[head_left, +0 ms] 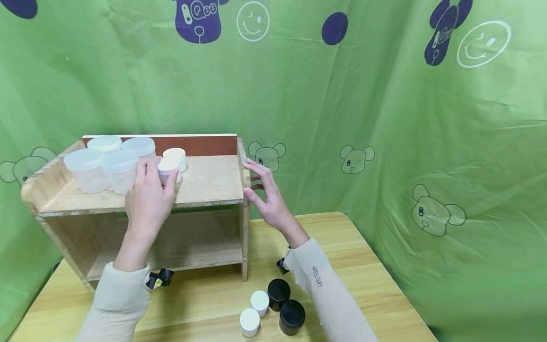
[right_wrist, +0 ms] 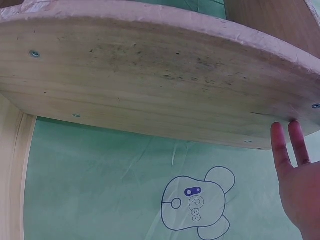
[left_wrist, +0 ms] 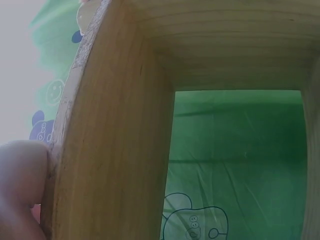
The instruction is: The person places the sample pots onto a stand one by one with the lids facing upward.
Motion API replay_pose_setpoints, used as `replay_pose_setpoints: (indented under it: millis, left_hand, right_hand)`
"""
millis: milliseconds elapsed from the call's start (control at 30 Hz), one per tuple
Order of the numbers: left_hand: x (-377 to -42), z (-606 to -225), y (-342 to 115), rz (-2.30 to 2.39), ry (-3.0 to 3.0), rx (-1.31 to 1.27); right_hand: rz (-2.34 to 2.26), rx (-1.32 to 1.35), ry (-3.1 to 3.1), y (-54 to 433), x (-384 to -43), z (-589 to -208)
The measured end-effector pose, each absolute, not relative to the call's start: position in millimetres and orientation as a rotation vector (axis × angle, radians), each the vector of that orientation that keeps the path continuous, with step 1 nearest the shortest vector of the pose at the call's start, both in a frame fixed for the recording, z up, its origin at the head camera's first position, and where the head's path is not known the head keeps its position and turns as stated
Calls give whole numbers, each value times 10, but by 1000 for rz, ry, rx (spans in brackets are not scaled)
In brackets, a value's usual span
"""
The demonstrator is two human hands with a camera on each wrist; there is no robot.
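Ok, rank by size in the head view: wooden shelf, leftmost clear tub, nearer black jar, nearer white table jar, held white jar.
1. Wooden shelf
2. Leftmost clear tub
3. Nearer black jar
Unranked, smallest: nearer white table jar and held white jar look alike; the latter is partly hidden.

A: Head view?
B: Head-worn; faces forward and down; set back; covers wooden shelf (head_left: 213, 180), tabletop (head_left: 333, 247), left hand (head_left: 149, 197), right hand (head_left: 269, 199).
A: Left wrist view?
B: Close; faces into the shelf's lower compartment (head_left: 201, 232), through to green curtain (left_wrist: 240, 130).
A: Right wrist view?
B: Close; faces outer right side panel (right_wrist: 160, 75); picture turned sideways.
A: Shared?
B: Head and left wrist: compartment. Head and right wrist: right hand.
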State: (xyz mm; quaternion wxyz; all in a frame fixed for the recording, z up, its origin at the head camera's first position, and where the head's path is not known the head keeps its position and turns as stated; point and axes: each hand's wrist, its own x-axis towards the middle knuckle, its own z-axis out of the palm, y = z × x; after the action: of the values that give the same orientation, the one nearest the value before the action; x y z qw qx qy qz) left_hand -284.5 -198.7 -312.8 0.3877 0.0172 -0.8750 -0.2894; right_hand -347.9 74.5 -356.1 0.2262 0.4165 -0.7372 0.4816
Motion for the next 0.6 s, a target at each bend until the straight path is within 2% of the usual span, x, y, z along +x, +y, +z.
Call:
replay_pose_setpoints:
  millis: [600]
  left_hand:
    - [-2834,-3163,-1996,-710,-2192,23]
  right_hand:
    - [1340,1143,-2041,744,-3479,-3562]
